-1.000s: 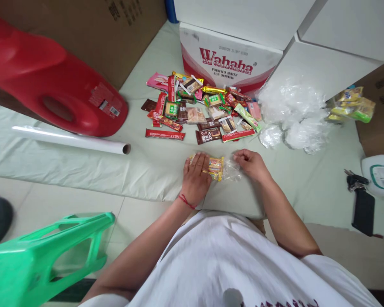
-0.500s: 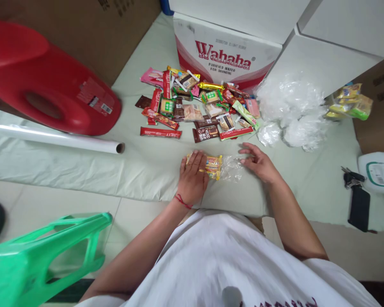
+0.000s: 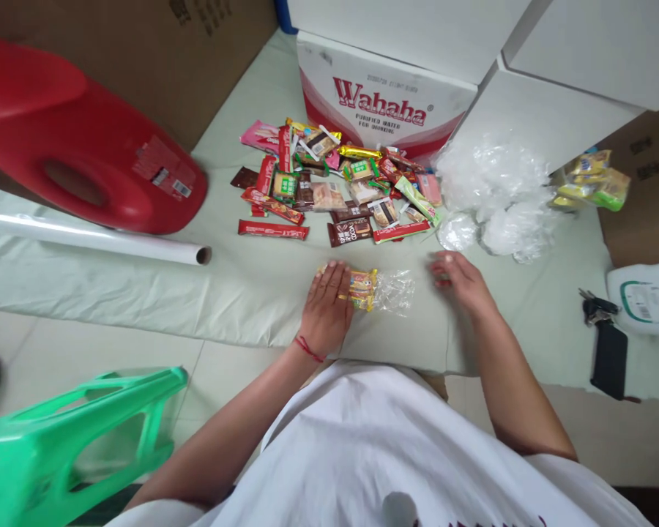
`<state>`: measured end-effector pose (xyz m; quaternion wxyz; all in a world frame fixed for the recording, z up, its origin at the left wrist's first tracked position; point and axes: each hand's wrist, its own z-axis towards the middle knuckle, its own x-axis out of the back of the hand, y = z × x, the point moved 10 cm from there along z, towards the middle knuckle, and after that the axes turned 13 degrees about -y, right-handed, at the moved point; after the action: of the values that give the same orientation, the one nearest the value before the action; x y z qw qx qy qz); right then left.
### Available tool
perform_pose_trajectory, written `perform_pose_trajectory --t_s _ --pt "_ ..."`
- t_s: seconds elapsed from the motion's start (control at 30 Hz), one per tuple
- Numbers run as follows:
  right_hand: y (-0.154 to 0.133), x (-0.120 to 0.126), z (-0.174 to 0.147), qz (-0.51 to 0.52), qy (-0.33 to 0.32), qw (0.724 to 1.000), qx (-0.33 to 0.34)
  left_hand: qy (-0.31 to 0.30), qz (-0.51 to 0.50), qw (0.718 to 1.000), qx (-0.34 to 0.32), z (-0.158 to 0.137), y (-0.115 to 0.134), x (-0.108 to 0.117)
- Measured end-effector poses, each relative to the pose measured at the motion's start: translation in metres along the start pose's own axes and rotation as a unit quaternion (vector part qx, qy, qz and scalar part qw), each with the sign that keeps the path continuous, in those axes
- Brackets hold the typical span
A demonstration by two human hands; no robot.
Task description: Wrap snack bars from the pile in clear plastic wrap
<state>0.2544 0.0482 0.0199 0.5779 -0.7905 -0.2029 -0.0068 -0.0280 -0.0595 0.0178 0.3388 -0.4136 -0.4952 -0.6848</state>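
Observation:
My left hand (image 3: 326, 296), with a red string at the wrist, lies flat, fingers stretched out, over yellow snack packets (image 3: 362, 288) inside a clear plastic bag. The loose mouth of that plastic bag (image 3: 396, 293) spreads crumpled to the right and touches neither hand. Right of it, my right hand (image 3: 464, 284) is apart from the bag, its fingers loosely bent and open with nothing in them. Beyond both hands sits a pile of wrapped snacks (image 3: 328, 195), with a red wrapped bar (image 3: 273, 230) along its near edge.
Crumpled clear bags (image 3: 494, 194) and packed yellow snacks (image 3: 598, 179) lie at the right. A Wahaha carton (image 3: 381, 106) stands behind. At left are a red jug (image 3: 159, 161), a white roll (image 3: 104, 241) and a green stool (image 3: 49, 439). A phone (image 3: 609, 359) lies at right.
My right hand has drawn away to the right from the bag's open end, its fingers bending more. My left hand stays flat on the packets.

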Motion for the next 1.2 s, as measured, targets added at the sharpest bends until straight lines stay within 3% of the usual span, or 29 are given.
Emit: perform_pose_trajectory --t_s 0.1,0.2,0.3,0.4,0.5,0.7,0.8,1.0,1.1,1.2 --pt "-0.005 -0.045 0.015 -0.024 -0.057 0.997 -0.039 -0.004 0.004 1.000 -0.002 -0.001 0.001 -0.004" --pt "-0.007 -0.075 0.015 -0.082 -0.092 0.992 -0.036 -0.016 0.000 1.000 -0.004 -0.002 0.002 -0.008" --pt "0.004 -0.087 0.000 -0.021 -0.130 0.990 -0.047 -0.021 -0.004 1.000 -0.011 -0.003 0.003 -0.010" --pt "0.011 -0.080 -0.017 0.065 -0.111 0.987 -0.091 -0.028 -0.013 0.999 -0.022 -0.004 0.005 -0.012" --pt "-0.002 -0.085 -0.021 0.109 -0.100 0.984 -0.099 -0.047 -0.022 0.998 -0.023 -0.003 0.005 -0.016" --pt "-0.043 -0.150 0.000 0.134 -0.148 0.978 -0.066 -0.043 -0.028 0.998 -0.031 0.000 0.012 -0.018" --pt "-0.044 -0.169 0.006 0.099 -0.142 0.982 -0.069 -0.038 -0.054 0.997 -0.032 0.000 0.010 -0.020" --pt "-0.044 -0.177 -0.002 0.042 -0.140 0.989 -0.009 0.005 -0.143 0.988 -0.054 -0.003 0.002 -0.002" --pt "-0.059 -0.179 -0.011 -0.106 -0.107 0.984 0.094 0.008 -0.201 0.979 -0.039 -0.006 -0.004 0.010" --pt "-0.067 -0.198 -0.025 -0.288 -0.067 0.941 0.164 -0.006 -0.269 0.963 -0.005 -0.009 -0.014 0.017"
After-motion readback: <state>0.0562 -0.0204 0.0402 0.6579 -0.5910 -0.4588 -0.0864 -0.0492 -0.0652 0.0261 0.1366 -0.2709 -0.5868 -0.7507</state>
